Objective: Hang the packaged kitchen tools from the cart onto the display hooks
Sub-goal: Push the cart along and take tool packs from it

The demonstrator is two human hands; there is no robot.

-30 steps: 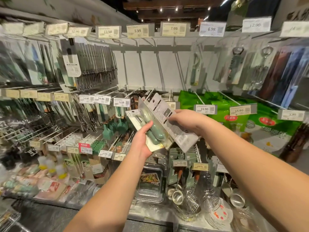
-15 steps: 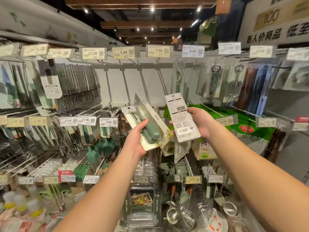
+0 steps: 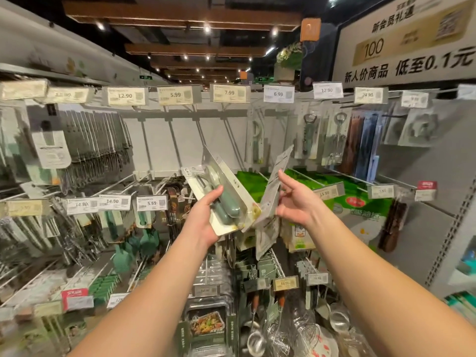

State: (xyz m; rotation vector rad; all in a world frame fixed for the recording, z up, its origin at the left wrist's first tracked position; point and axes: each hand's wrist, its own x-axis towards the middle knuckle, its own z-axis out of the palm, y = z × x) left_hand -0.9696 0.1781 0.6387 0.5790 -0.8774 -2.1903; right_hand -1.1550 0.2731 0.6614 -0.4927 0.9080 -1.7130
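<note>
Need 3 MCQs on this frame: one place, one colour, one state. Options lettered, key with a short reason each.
1. Where does the 7.99 price tag hang?
A. top rail
B. bottom shelf
C. in a hand

2. What colour are the tool handles in the left hand's packages?
A. red
B. green
C. yellow

3. How does the right hand hold the single package?
A. flat on the open palm
B. pinched, some fingers spread
C. not touching it

Key: 1 A, among the top-row tags. 2 B, green handles show through the blister. 3 B, thumb and fingers grip its edge.

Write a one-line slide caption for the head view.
Left hand grips green-handled tool packs while right hand lifts one pack toward empty display hooks.
</note>
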